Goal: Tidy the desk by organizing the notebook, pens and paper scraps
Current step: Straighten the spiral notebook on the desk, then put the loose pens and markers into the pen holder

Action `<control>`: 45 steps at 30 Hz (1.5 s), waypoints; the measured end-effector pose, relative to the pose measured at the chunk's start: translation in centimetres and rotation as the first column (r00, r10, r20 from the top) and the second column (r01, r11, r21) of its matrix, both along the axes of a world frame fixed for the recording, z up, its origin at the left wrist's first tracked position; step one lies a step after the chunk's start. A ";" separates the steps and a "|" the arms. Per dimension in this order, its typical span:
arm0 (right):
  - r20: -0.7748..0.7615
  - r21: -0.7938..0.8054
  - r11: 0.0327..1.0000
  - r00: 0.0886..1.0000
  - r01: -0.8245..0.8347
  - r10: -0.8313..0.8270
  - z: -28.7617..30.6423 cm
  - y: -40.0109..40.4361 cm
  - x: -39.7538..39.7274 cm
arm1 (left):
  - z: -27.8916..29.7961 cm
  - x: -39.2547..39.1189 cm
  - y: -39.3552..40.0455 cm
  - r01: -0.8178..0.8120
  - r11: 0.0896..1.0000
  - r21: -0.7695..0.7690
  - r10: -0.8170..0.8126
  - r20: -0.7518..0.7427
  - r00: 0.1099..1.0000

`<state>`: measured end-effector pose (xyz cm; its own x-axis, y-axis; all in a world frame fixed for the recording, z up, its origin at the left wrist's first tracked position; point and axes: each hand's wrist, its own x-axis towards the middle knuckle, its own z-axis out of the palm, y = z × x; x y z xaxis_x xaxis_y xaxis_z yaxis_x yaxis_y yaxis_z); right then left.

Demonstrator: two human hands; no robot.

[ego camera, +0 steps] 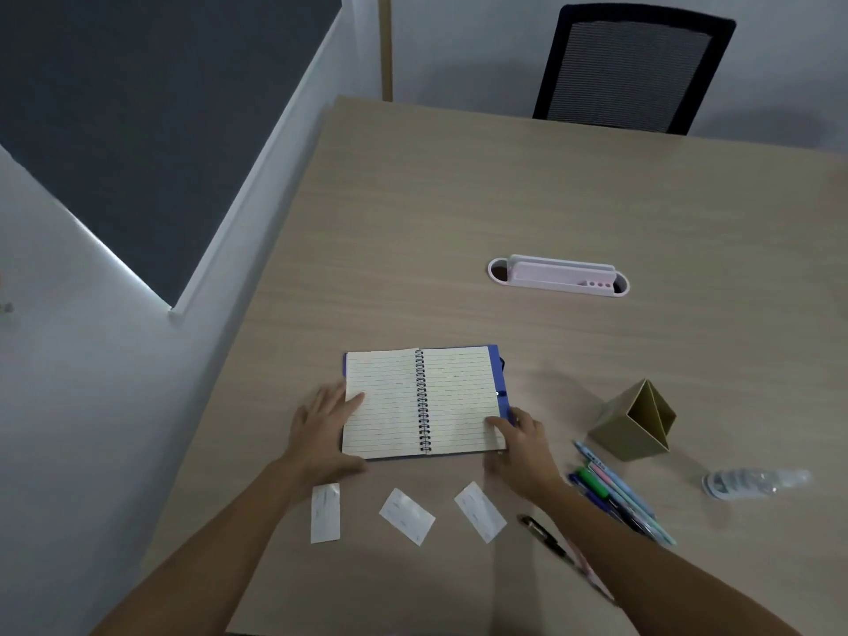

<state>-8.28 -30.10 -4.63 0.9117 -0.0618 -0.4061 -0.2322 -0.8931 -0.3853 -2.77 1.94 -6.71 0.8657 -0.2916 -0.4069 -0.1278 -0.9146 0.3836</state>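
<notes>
A spiral notebook [424, 401] with a blue cover lies open on the wooden desk [459, 199], its lined pages facing up. My left hand [323, 429] grips its left edge, thumb on the page. My right hand [521, 445] holds the lower right corner, thumb on the page. Three white paper scraps lie in front of the notebook: a left scrap [325, 512], a middle scrap [407, 516] and a right scrap [480, 511]. Several coloured pens [617, 493] lie to the right. A black pen [543, 537] lies partly under my right forearm.
A tan cardboard pen holder [635, 422] lies tipped on its side at the right. A plastic bottle [752, 483] lies further right. A pink tray [562, 275] sits in a cable slot mid-desk. A black mesh chair [633, 68] stands behind the far edge. The desk's left edge meets a wall.
</notes>
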 end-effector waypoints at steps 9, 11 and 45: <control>0.043 0.030 0.996 0.995 0.083 -0.085 0.4 -2.3 6.5 | 0.6 8.4 -3.5 -0.009 0.998 0.056 0.009 -0.001 1.000; 0.041 0.022 0.995 0.994 0.100 -0.101 0.4 -2.8 8.2 | 1.1 10.6 -4.5 0.004 0.997 0.075 -0.003 -0.008 1.000; 0.120 0.027 0.990 0.984 -0.137 0.132 11.2 -15.1 -6.9 | 2.3 -8.5 -26.0 0.010 0.986 -0.169 -0.013 -0.017 1.000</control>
